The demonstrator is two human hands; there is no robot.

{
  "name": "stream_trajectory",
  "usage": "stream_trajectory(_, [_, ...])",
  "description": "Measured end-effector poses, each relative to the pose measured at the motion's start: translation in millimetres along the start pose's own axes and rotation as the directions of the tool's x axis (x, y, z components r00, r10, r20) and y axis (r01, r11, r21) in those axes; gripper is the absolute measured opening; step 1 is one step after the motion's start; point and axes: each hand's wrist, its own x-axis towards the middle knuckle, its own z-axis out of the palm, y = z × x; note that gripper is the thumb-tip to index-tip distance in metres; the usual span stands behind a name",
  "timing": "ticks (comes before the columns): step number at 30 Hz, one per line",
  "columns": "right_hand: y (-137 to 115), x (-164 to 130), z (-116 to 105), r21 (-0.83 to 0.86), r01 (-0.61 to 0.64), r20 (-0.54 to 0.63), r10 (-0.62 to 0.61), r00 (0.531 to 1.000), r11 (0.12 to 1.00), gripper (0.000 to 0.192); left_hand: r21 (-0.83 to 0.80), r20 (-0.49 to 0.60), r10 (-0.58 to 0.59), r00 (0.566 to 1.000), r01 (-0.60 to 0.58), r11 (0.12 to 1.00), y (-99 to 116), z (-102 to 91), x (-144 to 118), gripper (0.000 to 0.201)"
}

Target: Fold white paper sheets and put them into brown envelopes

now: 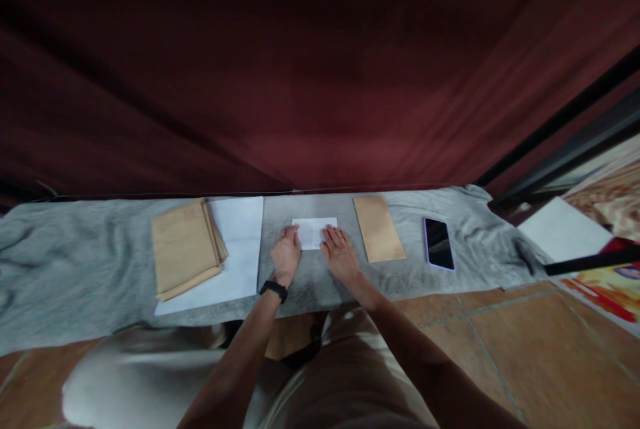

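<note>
Dark red curtain [320, 69] fills the upper half of the frame, hanging in folds down to the back edge of the work surface. Surface: a low bench under a wrinkled grey cloth [75, 262], spanning the middle band of the frame; terracotta floor tiles [500, 349] lie below it at lower right.

Left of centre: a stack of tan envelopes [186, 246] rests on a white paper sheet [240, 242], its edges slightly fanned.

Centre: a smoother grey mat [310, 282] lies flat on the cloth. On it sits a small folded white paper [315, 229], at the mat's far half. Left hand [286, 254], black band on the wrist, lies palm down with fingers loosely curled; its fingertips touch the paper's left edge. Right hand [340, 254] lies flat, fingers extended and close together, tips on the paper's lower right edge. Neither hand grips anything; both press or rest on the paper.

Right of centre: a single tan envelope [379, 228] lies flat, just beside the right hand but apart from it. Further right, a smartphone [439, 243] with dark screen, face up on the cloth.

Far right edge: another white sheet [565, 229] and colourful printed material [610, 286], partly cut off.
</note>
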Motion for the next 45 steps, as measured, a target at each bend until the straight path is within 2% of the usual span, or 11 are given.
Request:
stream_trajectory(6, [-2, 1, 2, -0.016, -0.036, -0.015, 0.036, 0.999, 0.999, 0.05, 0.057, -0.013, 0.026, 1.0, -0.025, 0.998, -2, 5.5, -4, 0.042])
stream_trajectory(19, [-8, -1, 7, -0.019, -0.108, -0.098, 0.106, 0.99, 0.994, 0.054, 0.09, 0.022, 0.037, 0.999, -0.039, 0.995, -1, 3.6, -3, 0.046])
stream_trajectory(27, [-7, 0, 8, -0.012, -0.115, -0.081, 0.114, 0.99, 0.993, 0.055, 0.129, 0.032, 0.045, 0.998, -0.049, 0.99, 0, 4.8, -2, 0.047])
stream_trajectory(32, [-6, 0, 11, -0.066, -0.111, -0.104, 0.104, 0.989, 0.992, 0.054, 0.148, 0.039, 0.047, 0.998, -0.052, 0.988, -1, 6.0, -2, 0.046])
stream_trajectory(45, [-7, 2, 11, -0.113, -0.116, -0.117, 0.103, 0.988, 0.987, 0.054, 0.17, 0.002, 0.062, 0.998, -0.061, 0.984, -2, 6.9, -2, 0.047])
